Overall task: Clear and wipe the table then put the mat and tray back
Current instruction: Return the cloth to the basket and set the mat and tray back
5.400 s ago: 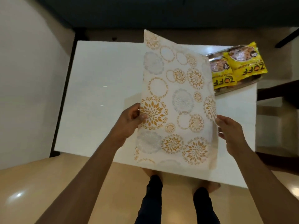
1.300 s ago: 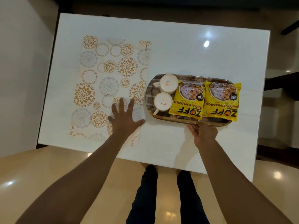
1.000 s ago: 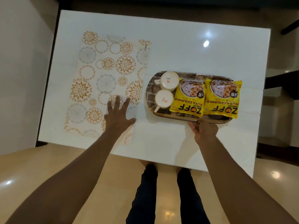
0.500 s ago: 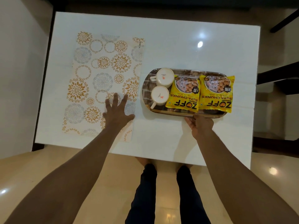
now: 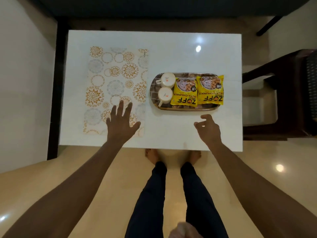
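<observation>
On the left part of the white table (image 5: 171, 54) lies the mat (image 5: 116, 79), flat, patterned with orange and grey floral rings, its long sides running away from the person; its near edge stops short of the table's near edge. Over the mat's near right corner is the left hand (image 5: 121, 123), palm down, fingers spread and pointing away, thumb out to the right; it grasps nothing, and whether the palm presses the mat or hovers just above it cannot be told. Right of the mat, just beside its right edge but apart from it, sits the metal tray (image 5: 185, 108), oval, lengthwise across the table; at its left end are two white cups (image 5: 166, 88), one behind the other, handles to the left; next to them, filling the rest of the tray, lie two yellow snack packets (image 5: 197, 93) side by side, the right one overhanging the tray's right end. Near the tray's front rim, but clear of it, is the right hand (image 5: 208, 129), fingers loosely curled and parted, holding nothing. Beyond the table's right edge stands a dark chair (image 5: 288, 93).
</observation>
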